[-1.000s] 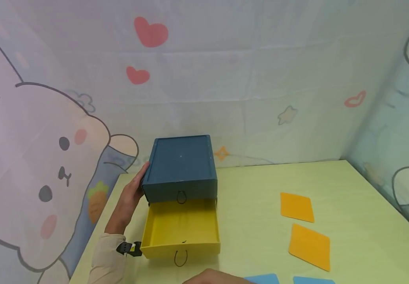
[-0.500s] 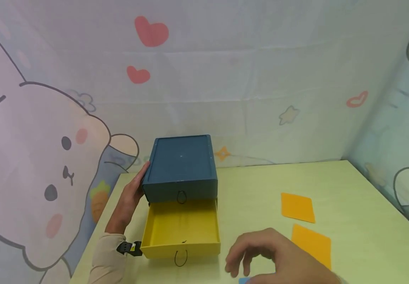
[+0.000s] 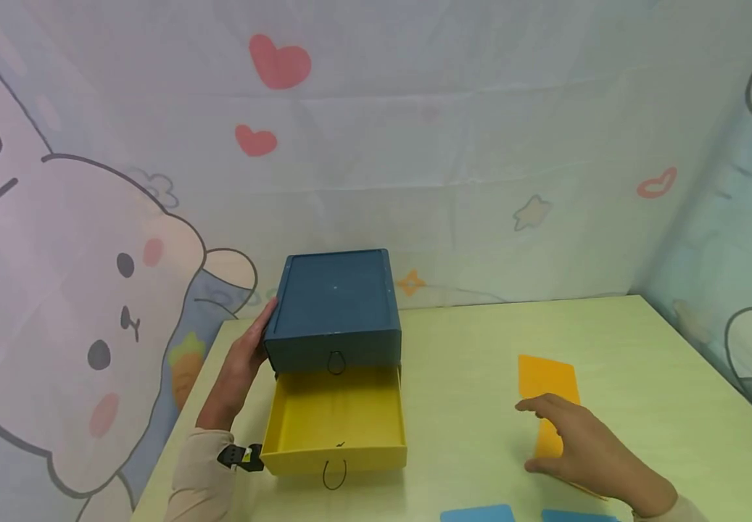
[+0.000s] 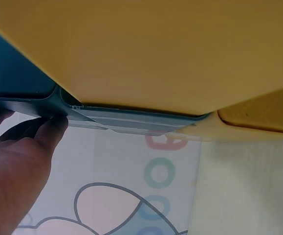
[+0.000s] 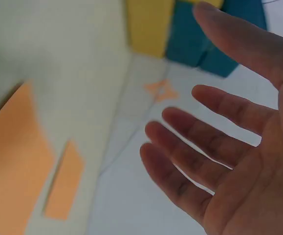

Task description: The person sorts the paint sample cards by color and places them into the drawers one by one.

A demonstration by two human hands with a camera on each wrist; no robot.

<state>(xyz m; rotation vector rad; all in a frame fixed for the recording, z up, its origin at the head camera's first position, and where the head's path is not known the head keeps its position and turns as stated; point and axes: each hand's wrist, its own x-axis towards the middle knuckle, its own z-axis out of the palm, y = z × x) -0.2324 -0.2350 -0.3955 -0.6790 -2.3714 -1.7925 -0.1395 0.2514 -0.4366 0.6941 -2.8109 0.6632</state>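
A two-tier drawer box stands at the back left of the table, its dark blue upper part (image 3: pixel 333 293) over a yellow drawer (image 3: pixel 334 458) that is pulled out and has nothing in it. Each front carries a thin dark loop handle. My left hand (image 3: pixel 238 366) rests against the left side of the blue part; in the left wrist view its fingers (image 4: pixel 53 133) touch the blue edge. Over the nearer of two orange cards (image 3: pixel 549 441) hovers my right hand (image 3: pixel 581 442), fingers spread and nothing held. The farther orange card (image 3: pixel 548 375) lies just beyond it.
Two blue cards, one left (image 3: pixel 478 514) and one right (image 3: pixel 578 516), show at the bottom edge of the head view. A printed cloth wall (image 3: pixel 454 181) stands behind the pale green table (image 3: pixel 460 391). My left wrist wears a black strap (image 3: pixel 240 457).
My right hand has come up from the bottom edge and moved right, to above the nearer orange card. The left hand and the drawer box have stayed in place.
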